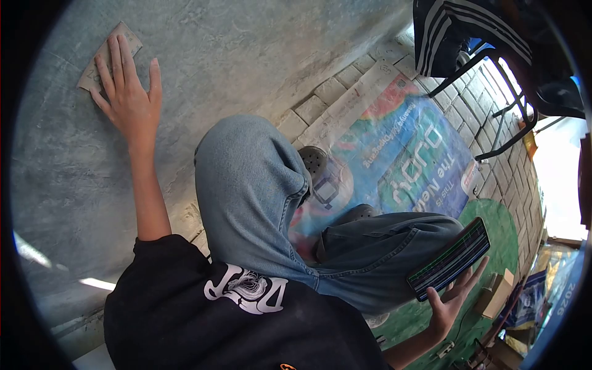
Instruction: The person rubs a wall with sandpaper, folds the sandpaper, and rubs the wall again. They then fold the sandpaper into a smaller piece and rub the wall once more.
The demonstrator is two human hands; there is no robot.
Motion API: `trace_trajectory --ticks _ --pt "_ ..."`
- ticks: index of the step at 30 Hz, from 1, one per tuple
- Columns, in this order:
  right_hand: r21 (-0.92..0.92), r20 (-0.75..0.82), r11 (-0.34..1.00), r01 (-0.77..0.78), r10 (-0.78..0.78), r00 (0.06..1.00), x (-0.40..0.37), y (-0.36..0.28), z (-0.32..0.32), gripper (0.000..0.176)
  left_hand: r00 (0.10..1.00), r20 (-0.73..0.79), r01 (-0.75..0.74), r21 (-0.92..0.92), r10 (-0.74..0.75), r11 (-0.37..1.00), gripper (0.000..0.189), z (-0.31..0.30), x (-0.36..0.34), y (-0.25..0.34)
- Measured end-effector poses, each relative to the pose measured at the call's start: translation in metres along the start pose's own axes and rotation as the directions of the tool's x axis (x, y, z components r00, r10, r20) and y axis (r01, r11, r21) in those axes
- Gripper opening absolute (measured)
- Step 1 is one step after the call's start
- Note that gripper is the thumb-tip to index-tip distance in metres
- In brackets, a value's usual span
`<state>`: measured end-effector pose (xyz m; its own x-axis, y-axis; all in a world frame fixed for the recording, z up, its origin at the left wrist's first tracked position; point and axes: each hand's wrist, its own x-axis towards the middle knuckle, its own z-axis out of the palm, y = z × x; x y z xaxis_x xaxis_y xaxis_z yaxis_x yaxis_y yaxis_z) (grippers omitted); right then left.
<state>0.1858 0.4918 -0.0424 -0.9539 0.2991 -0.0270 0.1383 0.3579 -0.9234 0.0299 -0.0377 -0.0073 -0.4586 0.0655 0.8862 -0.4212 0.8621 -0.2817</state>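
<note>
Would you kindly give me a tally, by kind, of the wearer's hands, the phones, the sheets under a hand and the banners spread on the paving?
Hands: 2, the left hand and the right hand
Phone: 1, in the right hand
Sheet: 1, under the left hand
Banner: 1
Total: 5

The floor (504,183) is laid with pale, grey-toned blocks, their joints clearly visible. A printed banner (394,148), mostly blue with pink and pale parts and large lettering, lies spread across it, partly hidden by the legs. Two dark clogs (312,161) rest on the banner. Beside it, a green mat (493,213) with a rounded edge covers more floor, and a cardboard box (498,294) sits at its border. A chair (502,151) stands on the blocks, its black frame near the banner.
</note>
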Motion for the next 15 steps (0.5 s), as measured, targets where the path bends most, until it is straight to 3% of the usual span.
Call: trace_trajectory --ticks 1,6,15 --pt "0.000 0.000 1.000 0.001 -0.001 1.000 0.001 -0.001 0.002 0.117 1.000 0.005 -0.002 0.004 0.002 1.000 0.063 0.000 0.000 0.000" --pt "0.188 -0.118 0.982 -0.010 0.033 0.993 0.011 0.003 0.001 0.083 1.000 0.000 -0.004 0.015 0.004 1.000 0.063 0.001 -0.001 -0.001" --pt "0.262 -0.216 0.964 -0.053 0.112 0.970 0.022 -0.009 0.010 0.071 1.000 0.014 -0.003 0.021 0.003 1.000 0.063 0.000 -0.003 -0.003"
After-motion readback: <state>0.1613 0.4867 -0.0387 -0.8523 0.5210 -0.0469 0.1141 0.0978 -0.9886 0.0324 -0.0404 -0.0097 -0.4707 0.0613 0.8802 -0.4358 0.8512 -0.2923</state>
